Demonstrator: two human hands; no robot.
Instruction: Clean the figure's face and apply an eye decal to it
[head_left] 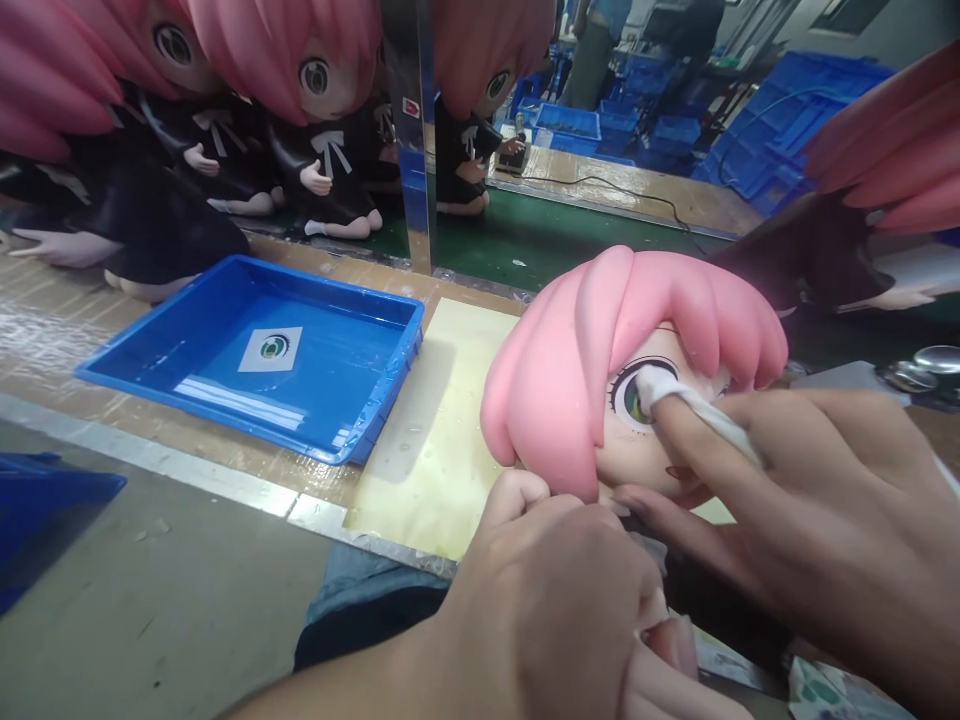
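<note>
the pink-haired doll head [600,340] is lying near and right of centre on the yellowish mat [435,440], face turned to the right, its long axis running left to right. the left hand [555,620] is closing round the doll's neck from the near side, steadying it. the right hand [817,500], coming in from the right and nearer the face, is pressing a forefinger wrapped in white cloth [679,392] onto the green eye [634,395]. the blue tray [262,350] is sitting well apart to the left.

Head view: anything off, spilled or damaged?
Nothing damaged shows. The blue tray holds shallow liquid with an eye decal in it. The right hand presses a white cloth onto the doll head eye.
</note>
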